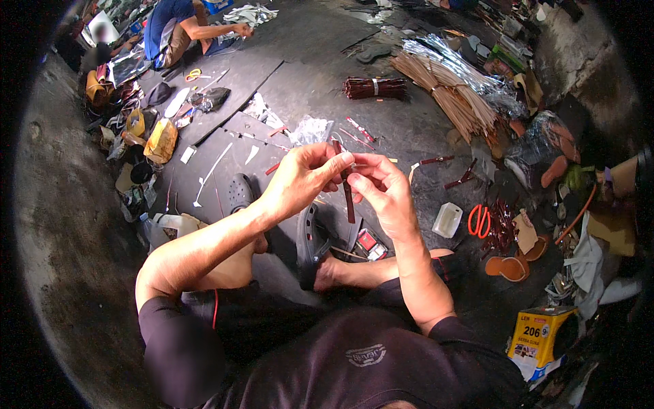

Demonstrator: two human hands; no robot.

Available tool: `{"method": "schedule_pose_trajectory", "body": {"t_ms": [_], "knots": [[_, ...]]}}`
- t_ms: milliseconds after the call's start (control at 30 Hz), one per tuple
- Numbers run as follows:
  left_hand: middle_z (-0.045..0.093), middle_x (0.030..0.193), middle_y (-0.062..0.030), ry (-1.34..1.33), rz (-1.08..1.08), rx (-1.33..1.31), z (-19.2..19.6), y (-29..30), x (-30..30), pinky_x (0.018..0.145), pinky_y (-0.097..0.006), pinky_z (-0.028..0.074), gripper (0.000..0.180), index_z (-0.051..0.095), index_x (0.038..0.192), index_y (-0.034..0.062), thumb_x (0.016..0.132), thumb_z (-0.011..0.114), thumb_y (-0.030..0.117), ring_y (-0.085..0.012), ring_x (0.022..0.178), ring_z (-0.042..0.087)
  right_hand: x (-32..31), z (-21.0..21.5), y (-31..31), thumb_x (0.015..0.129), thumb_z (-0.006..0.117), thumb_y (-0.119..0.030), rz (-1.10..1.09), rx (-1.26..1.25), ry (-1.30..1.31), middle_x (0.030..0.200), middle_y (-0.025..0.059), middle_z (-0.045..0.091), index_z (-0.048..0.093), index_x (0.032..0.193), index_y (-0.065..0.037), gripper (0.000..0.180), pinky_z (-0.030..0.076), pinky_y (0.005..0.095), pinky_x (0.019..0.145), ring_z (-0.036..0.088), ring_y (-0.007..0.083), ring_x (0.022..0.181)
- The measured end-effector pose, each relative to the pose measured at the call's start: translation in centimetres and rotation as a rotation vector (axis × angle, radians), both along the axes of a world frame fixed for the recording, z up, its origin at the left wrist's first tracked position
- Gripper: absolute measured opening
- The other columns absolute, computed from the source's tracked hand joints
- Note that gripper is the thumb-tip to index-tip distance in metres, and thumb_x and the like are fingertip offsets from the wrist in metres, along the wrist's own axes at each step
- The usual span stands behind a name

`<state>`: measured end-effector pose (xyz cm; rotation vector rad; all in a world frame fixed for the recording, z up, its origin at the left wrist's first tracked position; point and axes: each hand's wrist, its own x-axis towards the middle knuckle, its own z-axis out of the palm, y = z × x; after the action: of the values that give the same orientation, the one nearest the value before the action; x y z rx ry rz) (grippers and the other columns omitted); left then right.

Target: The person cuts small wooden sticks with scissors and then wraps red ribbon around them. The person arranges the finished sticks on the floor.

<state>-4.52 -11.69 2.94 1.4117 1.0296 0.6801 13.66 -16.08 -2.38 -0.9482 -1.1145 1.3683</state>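
Both hands meet in front of me, above the dark floor, around a narrow dark brown strap. My left hand is closed, thumb and fingers pinching the strap near its upper end. From the other side my right hand grips it too, with thumb and forefinger bent together beside the left fingertips. The strap's lower end hangs free below the fingers. Something small and pale shows at the fingertips, too small to name. Beyond the hands lies a clear plastic bag; a similar brown strap piece is on the floor to the right.
Orange-handled scissors, a white plastic tray and a brown sandal upper lie at right. A strap bundle and long tan strips are farther off. A yellow can stands near right. Another person sits far left.
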Motion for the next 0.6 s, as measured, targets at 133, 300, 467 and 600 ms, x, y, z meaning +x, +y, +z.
{"method": "schedule_pose_trajectory", "body": {"t_ms": [133, 300, 467, 600], "knots": [[0.067, 0.081, -0.0004, -0.067, -0.015, -0.025, -1.5, 0.6, -0.5, 0.067, -0.024, 0.05, 0.032, 0.068, 0.09, 0.004, 0.098, 0.064, 0.035, -0.0067, 0.071, 0.059, -0.2, -0.4, -0.2, 0.096, 0.062, -0.011, 0.035, -0.038, 0.159, 0.105, 0.0076, 0.068, 0.058, 0.125, -0.001, 0.031, 0.052, 0.0276, 0.085, 0.064, 0.0113, 0.094], [0.067, 0.081, 0.0, -0.077, -0.022, -0.079, -1.1, 0.9, -0.7, 0.066, -0.024, 0.049, 0.032, 0.068, 0.092, 0.0054, 0.098, 0.063, 0.036, -0.006, 0.071, 0.058, 0.0, -0.2, -0.3, 0.098, 0.058, -0.011, 0.101, -0.15, 0.334, 0.105, 0.0079, 0.067, 0.056, 0.127, -0.001, 0.031, 0.052, 0.0292, 0.085, 0.065, 0.0127, 0.094], [0.068, 0.082, -0.0001, -0.106, -0.024, -0.143, -1.3, 1.0, -0.8, 0.067, -0.023, 0.049, 0.03, 0.068, 0.094, 0.0058, 0.097, 0.064, 0.036, -0.0061, 0.071, 0.058, 0.0, -0.2, -0.4, 0.099, 0.058, -0.013, 0.109, -0.146, 0.354, 0.105, 0.0095, 0.068, 0.055, 0.128, 0.0, 0.032, 0.056, 0.0304, 0.083, 0.068, 0.0146, 0.091], [0.067, 0.082, 0.0, -0.14, -0.019, -0.173, -1.6, 1.0, -0.7, 0.068, -0.023, 0.05, 0.03, 0.068, 0.095, 0.0058, 0.097, 0.064, 0.035, -0.0063, 0.071, 0.059, 0.0, -0.3, -0.4, 0.102, 0.051, -0.015, 0.097, -0.117, 0.331, 0.109, 0.0143, 0.068, 0.052, 0.129, 0.003, 0.033, 0.059, 0.0318, 0.08, 0.07, 0.0171, 0.087]]}}
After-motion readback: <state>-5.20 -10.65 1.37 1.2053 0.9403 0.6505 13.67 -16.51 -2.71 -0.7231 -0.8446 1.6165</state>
